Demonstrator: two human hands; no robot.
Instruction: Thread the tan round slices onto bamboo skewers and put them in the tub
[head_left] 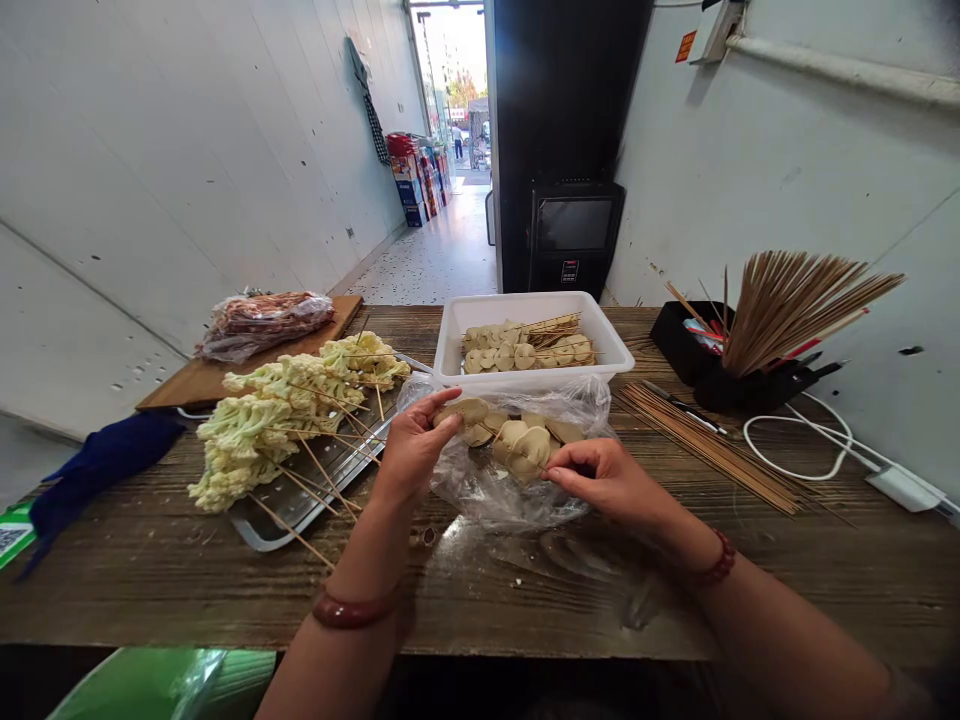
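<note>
My left hand (411, 445) is closed on a pale, round, thin food slice (466, 408), pinched between thumb and fingers. My right hand (600, 480) pinches a skewer carrying several such slices (523, 450); most of the stick is hidden by the slices and fingers. Both hands are over a clear plastic bag (495, 505), which lies spread on the table with more loose slices (566, 428) in it. Just behind the bag, a white plastic tub (525, 380) contains several finished skewers of the same slices (499, 355), their sticks pointing right.
At the left, cauliflower skewers (277, 400) rest on a metal tray (274, 535). Behind them a wrapped bundle (266, 322) lies on a wooden board (176, 385). Loose bamboo skewers (712, 455), a black holder full of sticks (731, 385) and a white cable (795, 475) are at the right.
</note>
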